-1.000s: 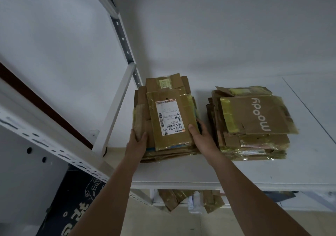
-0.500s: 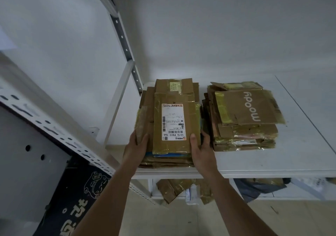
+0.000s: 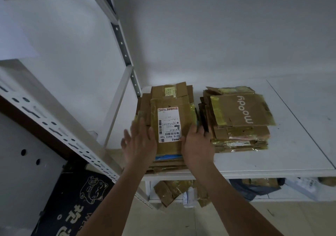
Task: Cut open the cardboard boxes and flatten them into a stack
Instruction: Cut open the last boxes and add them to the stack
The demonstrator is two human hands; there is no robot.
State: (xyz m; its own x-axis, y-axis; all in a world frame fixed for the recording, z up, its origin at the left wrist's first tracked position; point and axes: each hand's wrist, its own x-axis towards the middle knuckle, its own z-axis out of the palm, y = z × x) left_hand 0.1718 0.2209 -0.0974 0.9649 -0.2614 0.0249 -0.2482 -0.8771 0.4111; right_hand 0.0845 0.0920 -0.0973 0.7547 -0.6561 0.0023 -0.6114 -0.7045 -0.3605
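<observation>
Both bare forearms reach forward and up from the bottom of the view, roughly parallel, the left one rising from lower centre and the right one from the lower right corner. The left hand [image 3: 139, 143] is seen from the back, its fingers straight and slightly spread, pointing away from the body, thumb on the inner side. The right hand [image 3: 198, 144] is also back-up, with its fingers bent downward at the knuckles and the fingertips out of sight. The two hands sit level, apart.
</observation>
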